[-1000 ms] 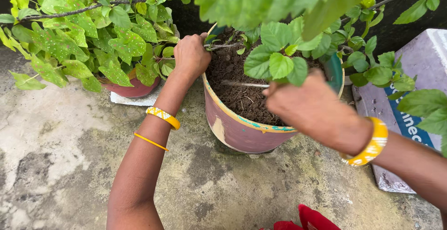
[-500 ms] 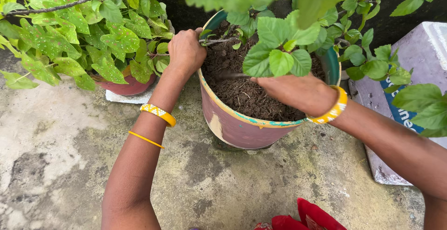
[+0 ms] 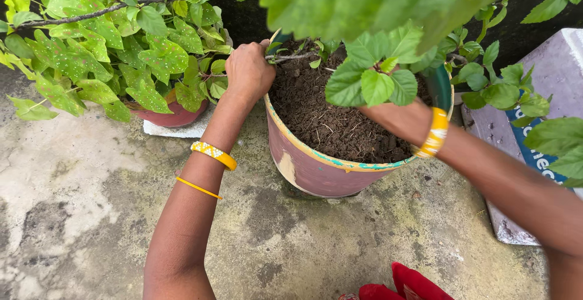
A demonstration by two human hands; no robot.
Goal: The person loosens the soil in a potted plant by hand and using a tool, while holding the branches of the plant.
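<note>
Head view: two hands, left (image 3: 248,72) gripping pot (image 3: 316,169) rim; right (image 3: 395,115) leaf-hidden, grip unclear; three bangles.

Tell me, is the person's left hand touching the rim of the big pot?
Touching: the head view shows the left hand closed over the pot's rim at its near-left edge.

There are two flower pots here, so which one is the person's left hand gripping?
The left hand grips the rim of the big pink pot, full of dark soil. The smaller reddish pot sits apart to its left, under spotted leaves, untouched.
</note>
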